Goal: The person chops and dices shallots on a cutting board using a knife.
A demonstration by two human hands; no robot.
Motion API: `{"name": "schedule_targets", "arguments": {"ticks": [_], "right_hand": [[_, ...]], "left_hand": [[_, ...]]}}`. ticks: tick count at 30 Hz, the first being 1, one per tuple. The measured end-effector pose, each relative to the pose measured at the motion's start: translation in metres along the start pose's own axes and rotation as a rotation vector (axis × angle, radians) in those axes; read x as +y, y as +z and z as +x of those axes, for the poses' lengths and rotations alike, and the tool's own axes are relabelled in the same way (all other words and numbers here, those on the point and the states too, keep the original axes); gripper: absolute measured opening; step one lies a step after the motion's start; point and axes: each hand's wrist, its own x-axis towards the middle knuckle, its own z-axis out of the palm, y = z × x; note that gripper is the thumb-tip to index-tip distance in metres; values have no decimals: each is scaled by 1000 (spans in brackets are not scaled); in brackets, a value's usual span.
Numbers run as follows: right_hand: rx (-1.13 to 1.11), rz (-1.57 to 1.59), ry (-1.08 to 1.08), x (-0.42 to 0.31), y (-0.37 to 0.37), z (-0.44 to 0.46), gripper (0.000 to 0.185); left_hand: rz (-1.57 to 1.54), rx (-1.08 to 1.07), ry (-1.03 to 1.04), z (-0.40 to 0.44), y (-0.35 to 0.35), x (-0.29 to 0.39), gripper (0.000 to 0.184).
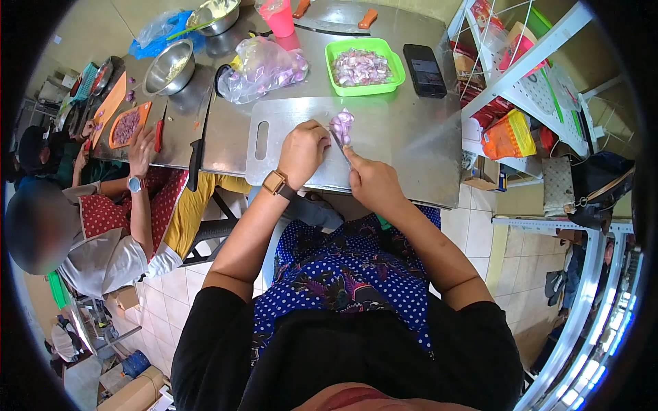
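My right hand (375,183) is closed round a knife, its index finger laid along the back of the blade. The thin knife blade (337,141) points away from me over the metal cutting board (288,113). Just left of the blade, my left hand (305,152) has its fingers curled together; whatever they hold is hidden. A small heap of peeled shallots (341,123), some apparently cut, lies on the board beyond the blade. Behind the board stands a lime-green tub (399,77) holding many cut shallot pieces (361,67).
A phone (425,70) lies right of the tub. To the left are a plastic bag of shallots (264,68), a steel bowl (171,68) and a black-handled knife (196,164). A co-worker's hand (142,147) is near an orange board (140,115). A white rack (521,75) borders the right.
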Motion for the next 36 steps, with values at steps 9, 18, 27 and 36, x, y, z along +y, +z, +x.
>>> {"name": "schedule_targets", "arguments": {"ticks": [9,18,27,36], "right_hand": [[21,-9,-97,-11,7,12,45],[-75,-87,-97,-8,-4,-3,50],[-96,-98,-118,-9,0,-3,48],[-97,-81,-89,-12,7,15,50]], "left_hand": [[46,74,39,-7,3,-5,8],[26,84,22,-6,4,-8,7],[7,109,12,-8,6,-10,7],[-23,126,-21,-9,5,-9,7]]}}
